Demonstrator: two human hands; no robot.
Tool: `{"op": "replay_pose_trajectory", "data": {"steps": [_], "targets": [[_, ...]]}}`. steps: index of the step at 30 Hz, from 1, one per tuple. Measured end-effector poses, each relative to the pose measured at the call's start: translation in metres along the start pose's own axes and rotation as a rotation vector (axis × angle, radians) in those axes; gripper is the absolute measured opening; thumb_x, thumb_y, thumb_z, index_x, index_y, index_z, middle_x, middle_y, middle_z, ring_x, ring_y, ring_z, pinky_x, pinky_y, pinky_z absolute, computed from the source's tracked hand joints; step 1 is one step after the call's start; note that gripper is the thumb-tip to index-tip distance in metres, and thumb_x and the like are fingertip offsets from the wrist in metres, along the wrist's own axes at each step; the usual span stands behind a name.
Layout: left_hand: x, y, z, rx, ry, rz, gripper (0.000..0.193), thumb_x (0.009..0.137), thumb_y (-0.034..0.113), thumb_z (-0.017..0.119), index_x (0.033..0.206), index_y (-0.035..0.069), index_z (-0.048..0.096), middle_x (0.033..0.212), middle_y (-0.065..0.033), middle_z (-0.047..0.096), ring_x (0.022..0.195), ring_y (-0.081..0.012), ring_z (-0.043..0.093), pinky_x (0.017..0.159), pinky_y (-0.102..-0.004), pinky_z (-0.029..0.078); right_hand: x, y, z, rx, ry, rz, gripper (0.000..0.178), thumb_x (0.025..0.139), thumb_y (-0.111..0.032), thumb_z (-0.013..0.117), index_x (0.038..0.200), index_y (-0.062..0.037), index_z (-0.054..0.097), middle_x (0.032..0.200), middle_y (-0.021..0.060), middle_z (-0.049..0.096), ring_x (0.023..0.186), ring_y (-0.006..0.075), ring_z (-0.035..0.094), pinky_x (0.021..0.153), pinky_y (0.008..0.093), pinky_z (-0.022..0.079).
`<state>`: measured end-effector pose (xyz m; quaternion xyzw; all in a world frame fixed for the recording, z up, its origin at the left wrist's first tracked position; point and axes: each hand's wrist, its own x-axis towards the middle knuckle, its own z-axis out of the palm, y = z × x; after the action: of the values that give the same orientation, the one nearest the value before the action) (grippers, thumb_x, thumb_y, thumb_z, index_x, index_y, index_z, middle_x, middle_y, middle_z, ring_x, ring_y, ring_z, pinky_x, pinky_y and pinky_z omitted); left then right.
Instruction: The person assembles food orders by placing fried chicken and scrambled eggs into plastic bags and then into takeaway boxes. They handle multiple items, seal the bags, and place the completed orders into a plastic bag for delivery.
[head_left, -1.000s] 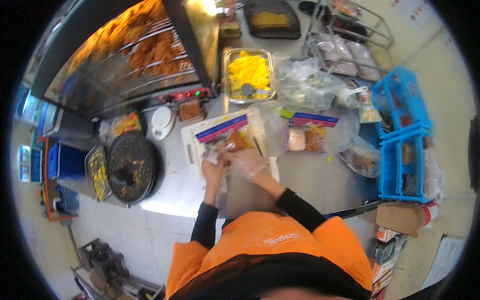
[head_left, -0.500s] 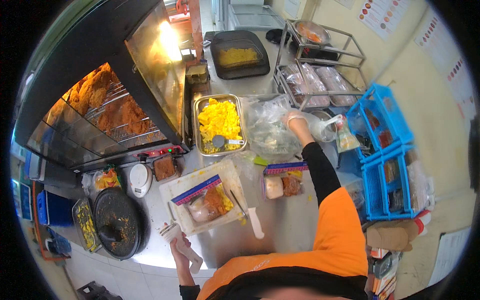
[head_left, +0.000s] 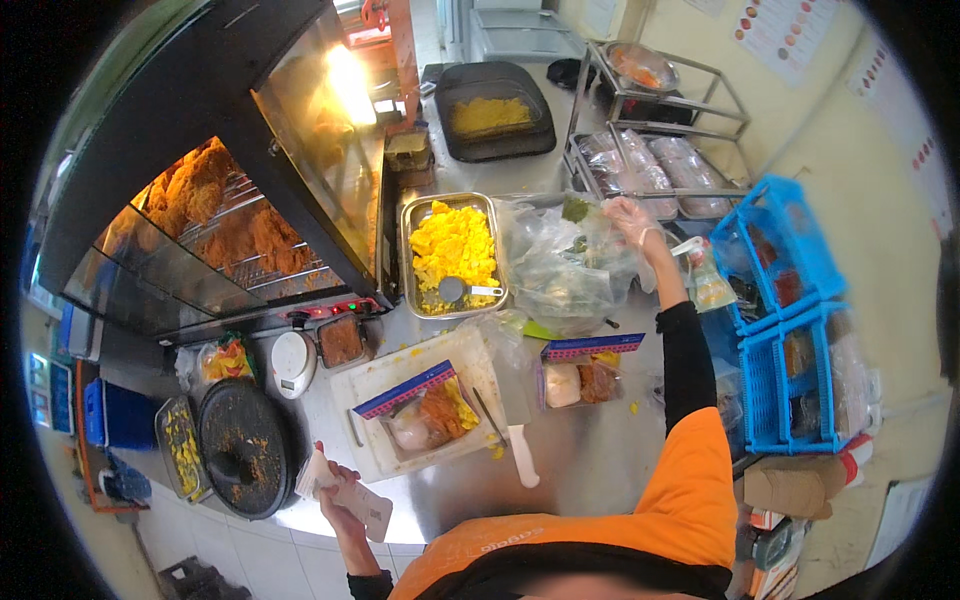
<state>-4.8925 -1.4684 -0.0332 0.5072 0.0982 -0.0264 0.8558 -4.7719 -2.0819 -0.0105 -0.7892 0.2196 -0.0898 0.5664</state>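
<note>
My right hand (head_left: 637, 222), in a clear plastic glove, grips the upper right edge of a clear plastic bag (head_left: 560, 270). A dark green leafy piece (head_left: 577, 208) shows at the bag's top, beside my fingertips. In my left hand (head_left: 340, 502), low at the counter's front edge, is a white flat thing (head_left: 368, 512) with printing; its kind is unclear. Ahead of that hand lies a white cutting board (head_left: 375, 383), bearing a zip bag (head_left: 425, 415) with rice, browned meat and yellow egg. A similar zip bag (head_left: 580, 380) rests to the right.
A white-handled knife (head_left: 522, 455) lies between the zip bags. Scrambled egg and a measuring scoop fill a metal tray (head_left: 405, 255). Left stand a heated display cabinet (head_left: 330, 200), a white scale (head_left: 293, 363) and a round black pan (head_left: 245, 450). Blue baskets (head_left: 790, 320) stand right.
My right hand has moved up and right, drawing the bag's edge along; the green piece now shows. My left hand has shifted slightly and turned the white thing. The whole view has shifted a little.
</note>
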Motion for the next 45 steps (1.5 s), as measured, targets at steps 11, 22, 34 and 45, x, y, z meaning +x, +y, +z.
{"op": "replay_pose_trajectory", "data": {"steps": [11, 22, 34, 45], "targets": [[0.103, 0.068, -0.097, -0.017, -0.343, 0.021, 0.074, 0.068, 0.013, 0.053, 0.138, 0.003, 0.032, 0.094, -0.0027, 0.050, 0.077, -0.0127, 0.047, 0.075, -0.0289, 0.040, -0.126, -0.014, 0.265, 0.954, 0.402, -0.197, 0.054, 0.091, -0.030, 0.054, 0.135, -0.0112, 0.030, 0.130, 0.0102, 0.046, 0.099, 0.0185, 0.057, 0.063, 0.0302, 0.052], [0.297, 0.269, -0.170, 0.720, -0.015, 0.928, 0.056, 0.075, 0.000, 0.053, 0.129, 0.012, 0.044, 0.078, -0.0007, 0.039, 0.071, -0.0122, 0.040, 0.068, -0.0249, 0.037, -0.276, 0.013, 0.329, -0.669, 0.721, -0.615, 0.066, 0.070, -0.012, 0.070, 0.130, -0.0076, 0.042, 0.130, 0.0123, 0.046, 0.113, 0.0318, 0.048, 0.092, 0.0432, 0.043], [0.352, 0.348, -0.045, 1.872, -0.274, 1.143, 0.038, 0.074, 0.012, 0.062, 0.111, 0.004, 0.056, 0.082, -0.0147, 0.063, 0.076, -0.0332, 0.061, 0.069, -0.0411, 0.049, -0.351, 0.000, 0.352, 0.549, 0.660, 0.051, 0.055, 0.092, -0.046, 0.046, 0.134, -0.0121, 0.036, 0.129, 0.0059, 0.043, 0.116, 0.0221, 0.044, 0.089, 0.0387, 0.042], [0.445, 0.356, 0.024, 2.405, -0.391, 1.685, 0.025, 0.081, 0.014, 0.053, 0.105, 0.008, 0.053, 0.080, -0.0099, 0.062, 0.059, -0.0245, 0.062, 0.052, -0.0356, 0.049, -0.310, -0.047, 0.332, 0.470, 0.601, 0.028, 0.043, 0.091, -0.047, 0.046, 0.122, -0.0166, 0.047, 0.087, -0.0037, 0.048, 0.071, 0.0081, 0.045, 0.062, 0.0281, 0.047]]}}
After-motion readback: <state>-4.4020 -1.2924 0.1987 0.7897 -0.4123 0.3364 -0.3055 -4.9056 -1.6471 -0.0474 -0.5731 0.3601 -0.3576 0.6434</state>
